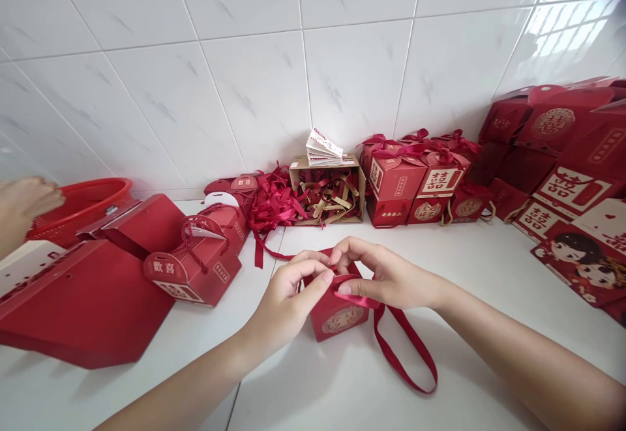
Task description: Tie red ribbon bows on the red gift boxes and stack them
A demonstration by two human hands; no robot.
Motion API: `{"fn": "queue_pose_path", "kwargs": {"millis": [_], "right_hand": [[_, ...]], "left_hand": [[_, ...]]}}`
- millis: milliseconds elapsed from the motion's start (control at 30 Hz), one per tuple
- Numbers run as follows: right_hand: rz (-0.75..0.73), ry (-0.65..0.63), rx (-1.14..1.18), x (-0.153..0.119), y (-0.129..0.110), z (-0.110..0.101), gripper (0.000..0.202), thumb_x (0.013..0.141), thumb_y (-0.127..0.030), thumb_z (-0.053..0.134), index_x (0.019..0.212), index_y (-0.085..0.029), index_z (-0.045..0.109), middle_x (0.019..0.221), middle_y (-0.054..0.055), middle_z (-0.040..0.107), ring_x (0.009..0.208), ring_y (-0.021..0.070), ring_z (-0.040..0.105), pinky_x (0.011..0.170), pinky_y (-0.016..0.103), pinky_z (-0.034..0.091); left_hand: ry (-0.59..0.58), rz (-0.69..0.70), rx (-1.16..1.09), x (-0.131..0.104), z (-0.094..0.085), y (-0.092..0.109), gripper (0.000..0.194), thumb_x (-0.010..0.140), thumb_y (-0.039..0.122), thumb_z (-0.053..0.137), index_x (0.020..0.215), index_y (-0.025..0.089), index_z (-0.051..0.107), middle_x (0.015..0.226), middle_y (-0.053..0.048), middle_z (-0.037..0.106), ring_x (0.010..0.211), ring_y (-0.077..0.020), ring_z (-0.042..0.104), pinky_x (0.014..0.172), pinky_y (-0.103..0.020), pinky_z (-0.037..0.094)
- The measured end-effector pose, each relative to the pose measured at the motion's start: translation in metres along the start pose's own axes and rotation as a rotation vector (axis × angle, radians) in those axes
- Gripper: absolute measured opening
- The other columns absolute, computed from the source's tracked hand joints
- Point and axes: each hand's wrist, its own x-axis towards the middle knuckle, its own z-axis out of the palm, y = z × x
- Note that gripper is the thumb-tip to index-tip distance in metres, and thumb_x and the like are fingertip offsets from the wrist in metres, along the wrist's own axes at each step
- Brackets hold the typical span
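Observation:
A small red gift box (341, 324) with a round gold emblem stands on the white surface in front of me. My left hand (297, 287) is closed at its top, thumb and fingers pinching the edge of the lid flap. My right hand (384, 276) is also closed, pinching a red ribbon (405, 364) against the flap on the right. One end of the ribbon loops down onto the surface to the right, and another stretch runs behind the box. My fingers partly hide where the ribbon meets the box top.
A cardboard box (328, 219) of cords, with white cards (323, 147) on top, stands by the wall beside loose ribbons (276, 199). Ribbon-tied boxes (398, 180) and a larger stack (552, 124) are right. Left are red bags (88, 294), a corded box (195, 271), a basket (92, 190) and another person's hand (29, 206).

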Motion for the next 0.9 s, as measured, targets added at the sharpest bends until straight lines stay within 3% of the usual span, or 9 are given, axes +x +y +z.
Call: {"fn": "queue_pose_path", "kwargs": {"millis": [100, 267, 400, 533, 633, 767, 900], "right_hand": [[0.035, 0.015, -0.025, -0.001, -0.003, 0.001, 0.029, 0.082, -0.025, 0.068, 0.105, -0.017, 0.051, 0.085, 0.0, 0.055, 0.078, 0.0101, 0.052, 0.076, 0.025, 0.043], [0.115, 0.007, 0.005, -0.002, -0.017, 0.004, 0.03, 0.083, -0.033, 0.066, 0.104, -0.015, 0.054, 0.072, -0.003, 0.055, 0.063, 0.0085, 0.051, 0.065, 0.024, 0.041], [0.139, 0.125, -0.024, -0.002, -0.026, 0.009, 0.029, 0.083, -0.035, 0.066, 0.101, -0.015, 0.055, 0.073, -0.001, 0.059, 0.068, 0.0101, 0.053, 0.068, 0.024, 0.041], [0.149, 0.143, -0.025, -0.002, -0.025, 0.015, 0.022, 0.083, -0.035, 0.067, 0.087, -0.015, 0.062, 0.077, 0.001, 0.061, 0.069, 0.0102, 0.053, 0.066, 0.022, 0.042], [0.118, 0.164, -0.054, -0.002, -0.028, 0.015, 0.021, 0.085, -0.035, 0.064, 0.079, -0.015, 0.064, 0.075, 0.001, 0.061, 0.067, 0.0101, 0.052, 0.065, 0.022, 0.041], [0.031, 0.315, -0.127, -0.012, -0.046, 0.005, 0.02, 0.089, -0.035, 0.059, 0.081, -0.017, 0.061, 0.078, 0.002, 0.06, 0.073, 0.013, 0.053, 0.068, 0.025, 0.042], [-0.044, 0.516, -0.108, -0.04, -0.073, -0.02, 0.021, 0.088, -0.045, 0.059, 0.089, -0.024, 0.06, 0.095, 0.005, 0.06, 0.089, 0.0187, 0.056, 0.076, 0.03, 0.046]], "left_hand": [[-0.007, -0.025, -0.04, -0.001, 0.0, 0.001, 0.023, 0.088, 0.028, 0.051, 0.072, 0.02, 0.066, 0.096, -0.005, 0.065, 0.091, -0.0202, 0.062, 0.08, -0.032, 0.05], [0.117, 0.117, 0.053, -0.006, 0.002, -0.001, 0.024, 0.09, 0.027, 0.049, 0.07, 0.018, 0.061, 0.083, -0.004, 0.061, 0.079, -0.0163, 0.059, 0.072, -0.028, 0.048], [0.231, 0.294, 0.177, -0.01, 0.002, -0.002, 0.018, 0.09, 0.022, 0.051, 0.075, 0.019, 0.062, 0.09, -0.004, 0.058, 0.087, -0.0155, 0.058, 0.077, -0.027, 0.047], [0.244, 0.381, 0.245, -0.011, 0.001, -0.002, 0.016, 0.09, 0.018, 0.051, 0.079, 0.02, 0.062, 0.091, -0.003, 0.056, 0.089, -0.0139, 0.056, 0.078, -0.025, 0.046], [0.248, 0.412, 0.305, -0.009, -0.003, -0.003, 0.014, 0.092, 0.02, 0.048, 0.091, 0.022, 0.062, 0.099, -0.004, 0.056, 0.1, -0.0159, 0.055, 0.088, -0.028, 0.045], [0.214, 0.296, 0.459, -0.001, -0.013, -0.008, 0.029, 0.09, 0.029, 0.049, 0.119, 0.023, 0.051, 0.119, -0.008, 0.058, 0.114, -0.0233, 0.052, 0.098, -0.041, 0.04], [0.071, 0.147, 0.548, 0.006, -0.023, -0.016, 0.017, 0.087, 0.029, 0.052, 0.1, 0.022, 0.06, 0.104, -0.005, 0.067, 0.098, -0.022, 0.061, 0.089, -0.037, 0.047]]}}
